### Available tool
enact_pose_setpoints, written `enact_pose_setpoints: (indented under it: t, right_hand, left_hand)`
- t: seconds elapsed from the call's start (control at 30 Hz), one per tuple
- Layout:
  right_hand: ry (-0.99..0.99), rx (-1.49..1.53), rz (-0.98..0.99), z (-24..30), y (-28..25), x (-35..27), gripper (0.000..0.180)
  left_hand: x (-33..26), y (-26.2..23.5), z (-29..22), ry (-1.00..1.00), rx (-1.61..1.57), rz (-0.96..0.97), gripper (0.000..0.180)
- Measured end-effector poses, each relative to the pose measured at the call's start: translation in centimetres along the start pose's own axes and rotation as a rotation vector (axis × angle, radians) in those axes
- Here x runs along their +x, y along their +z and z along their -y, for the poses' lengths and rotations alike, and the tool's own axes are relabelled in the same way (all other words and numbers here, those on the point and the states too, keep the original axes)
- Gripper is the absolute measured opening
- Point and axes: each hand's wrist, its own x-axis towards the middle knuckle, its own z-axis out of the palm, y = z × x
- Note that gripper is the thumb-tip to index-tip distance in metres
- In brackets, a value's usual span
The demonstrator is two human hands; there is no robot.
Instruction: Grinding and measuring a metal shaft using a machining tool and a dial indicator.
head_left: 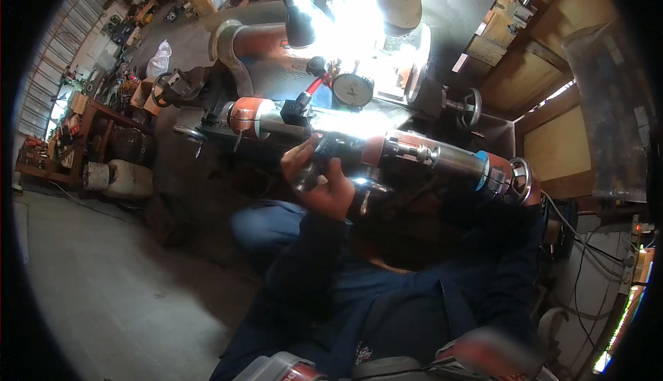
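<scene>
The left hand (333,191) is sitting below and slightly left of the round dial (353,91), its fingers curling around a dark grey tool (310,174), which is pointing up toward the dial from the lower left. The right sleeve (516,243) is stretching well to the right of and below the dial, ending near a metal handwheel (523,179); shadow is obscuring the right hand, so I cannot tell what its fingers are doing. A red arm (314,87) is leaning just left of the dial, running down to a black block (297,109). An orange collar (250,117) is encircling a bar farther left, while a blue ring (481,170) is circling a shaft right of and below the dial
</scene>
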Motion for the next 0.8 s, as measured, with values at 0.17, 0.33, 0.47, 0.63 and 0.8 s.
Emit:
enact_pose_setpoints:
  t: [0.17,0.33,0.47,0.63,0.8]
  right_hand:
    - [0.208,0.019,0.108,-0.5,1.0,-2.5,0.026]
    - [0.472,0.010,0.243,-1.1,-3.0,-6.9,0.027]
    - [0.264,0.210,0.200,2.2,-5.8,-5.6,0.034]
    - [0.237,0.444,-0.043,1.3,-4.5,-2.0,0.026]
    - [0.170,0.267,0.026,-1.3,-2.1,0.9,0.021]
  left_hand:
    - [-0.1,0.5,0.5,0.044,-0.111,-0.140,0.038]
    - [-0.2,-0.3,0.6,0.074,-0.015,-0.032,0.038]
    - [0.2,-0.9,0.6,0.088,0.023,-0.006,0.039]
    - [-0.1,0.2,0.3,0.058,-0.045,-0.104,0.037]
    - [0.0,0.2,0.1,0.048,-0.056,-0.119,0.035]
